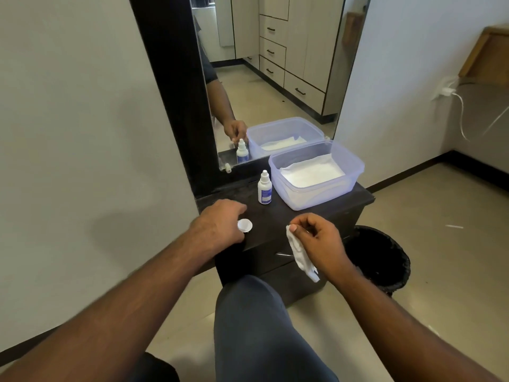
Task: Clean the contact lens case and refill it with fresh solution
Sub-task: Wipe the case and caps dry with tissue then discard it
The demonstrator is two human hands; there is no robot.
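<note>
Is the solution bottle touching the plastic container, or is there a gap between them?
Apart. The head view shows a strip of dark cabinet top between the solution bottle and the plastic container.

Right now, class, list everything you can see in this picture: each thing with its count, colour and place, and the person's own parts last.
lens case: one, white, on the dark cabinet top, at the left hand's fingertips
solution bottle: one, white with blue label, upright behind the case
plastic tub: one, clear bluish, right of the bottle
tissues: white, inside the tub
tissue: one, white, hanging from the right hand
cabinet: one, dark, against the mirror
mirror: one, dark frame, behind the cabinet
bin: one, black, on the floor right of the cabinet
left hand: holds the lens case
right hand: pinches the tissue
</note>
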